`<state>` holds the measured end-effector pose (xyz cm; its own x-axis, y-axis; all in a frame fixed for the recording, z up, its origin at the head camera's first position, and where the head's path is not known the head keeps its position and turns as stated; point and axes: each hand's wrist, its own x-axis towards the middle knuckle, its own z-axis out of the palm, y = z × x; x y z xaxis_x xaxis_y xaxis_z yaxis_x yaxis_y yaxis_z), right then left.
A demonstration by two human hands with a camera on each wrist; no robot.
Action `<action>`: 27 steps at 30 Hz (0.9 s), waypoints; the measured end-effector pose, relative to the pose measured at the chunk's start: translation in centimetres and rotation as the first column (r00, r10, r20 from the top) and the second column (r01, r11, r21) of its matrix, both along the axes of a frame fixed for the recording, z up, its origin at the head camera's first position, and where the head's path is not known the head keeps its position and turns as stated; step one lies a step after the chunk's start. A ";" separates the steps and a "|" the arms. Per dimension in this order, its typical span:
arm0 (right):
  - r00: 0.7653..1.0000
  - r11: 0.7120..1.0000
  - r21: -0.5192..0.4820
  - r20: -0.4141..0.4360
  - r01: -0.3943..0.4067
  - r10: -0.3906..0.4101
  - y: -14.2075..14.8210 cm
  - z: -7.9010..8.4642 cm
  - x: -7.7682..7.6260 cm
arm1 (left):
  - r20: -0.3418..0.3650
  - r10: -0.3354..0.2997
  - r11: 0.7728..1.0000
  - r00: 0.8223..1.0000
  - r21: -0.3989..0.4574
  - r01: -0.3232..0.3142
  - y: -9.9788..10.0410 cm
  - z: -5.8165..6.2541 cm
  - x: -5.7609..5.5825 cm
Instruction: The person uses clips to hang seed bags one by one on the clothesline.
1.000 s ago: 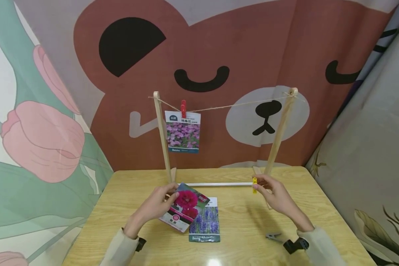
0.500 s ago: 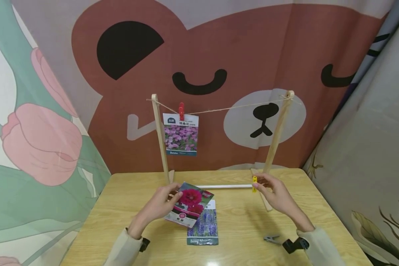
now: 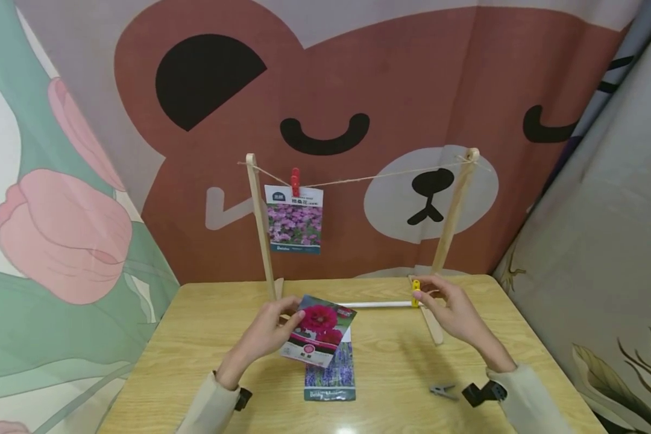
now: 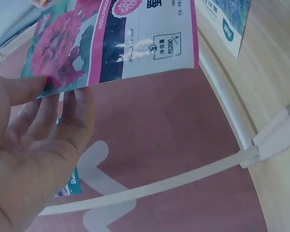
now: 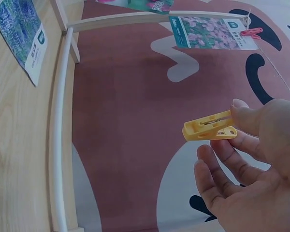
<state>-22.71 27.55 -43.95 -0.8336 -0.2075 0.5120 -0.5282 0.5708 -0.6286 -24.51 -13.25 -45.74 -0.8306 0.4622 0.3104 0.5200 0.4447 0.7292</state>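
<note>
My left hand (image 3: 273, 325) pinches the left edge of a seed packet with magenta flowers (image 3: 319, 331), thumb in front and fingers behind, as the left wrist view shows too. The packet is tilted and overlaps a lavender seed packet (image 3: 330, 377) lying on the table. Between the thumb and fingers of my right hand (image 3: 449, 304) is a yellow clothespin (image 5: 208, 126), its jaw end pointing away from the hand. Behind, a pink-flower seed packet (image 3: 295, 226) hangs by a red clothespin (image 3: 295, 182) near the left end of a string (image 3: 380, 176).
The string runs between two wooden posts (image 3: 260, 229) joined low down by a white rod (image 3: 380, 304). A grey clothespin (image 3: 443, 391) lies at the right on the wooden table (image 3: 211, 343). A printed bear curtain (image 3: 358, 78) hangs behind.
My left hand has carried the magenta-flower packet to the right and slightly up. My right hand has raised the yellow clothespin a little. The hanging packet stays on the string.
</note>
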 end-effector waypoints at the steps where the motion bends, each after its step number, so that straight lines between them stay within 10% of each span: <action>1: 1.000 1.000 0.002 0.001 0.002 -0.002 0.0 0.1 -0.1 | 0.000 0.008 1.000 1.000 0.013 -0.008 0.1 0.0 0.0; 27: 0.995 0.997 -0.013 -0.065 -0.077 0.076 -1.0 3.4 -1.3 | -0.087 0.169 0.952 0.982 0.272 -0.140 3.0 0.0 -0.6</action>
<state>-24.06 26.54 -40.56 -0.7810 -0.2607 0.5675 -0.6093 0.5178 -0.6005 -25.06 -10.23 -45.73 -0.8402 0.2204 0.4954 0.5421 0.3254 0.7747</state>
